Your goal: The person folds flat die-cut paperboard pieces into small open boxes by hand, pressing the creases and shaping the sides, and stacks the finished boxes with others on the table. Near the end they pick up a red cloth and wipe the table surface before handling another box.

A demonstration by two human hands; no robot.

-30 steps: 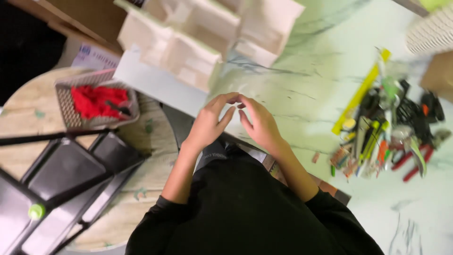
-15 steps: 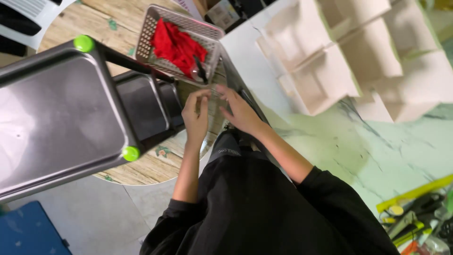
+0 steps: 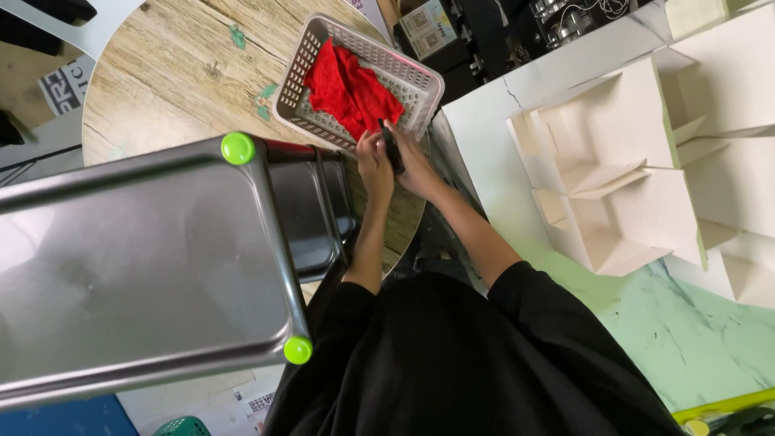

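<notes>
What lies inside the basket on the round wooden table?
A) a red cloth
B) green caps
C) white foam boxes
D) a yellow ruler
A: the basket holds a crumpled red cloth, and both hands, left and right, are at its near rim with a small dark thing between them.

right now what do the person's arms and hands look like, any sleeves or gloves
Both hands are bare, no gloves, rings or watch visible. The left hand and right hand lead back along bare forearms to loose black sleeves ending near the elbows, part of a plain black top with no visible markings.
</notes>
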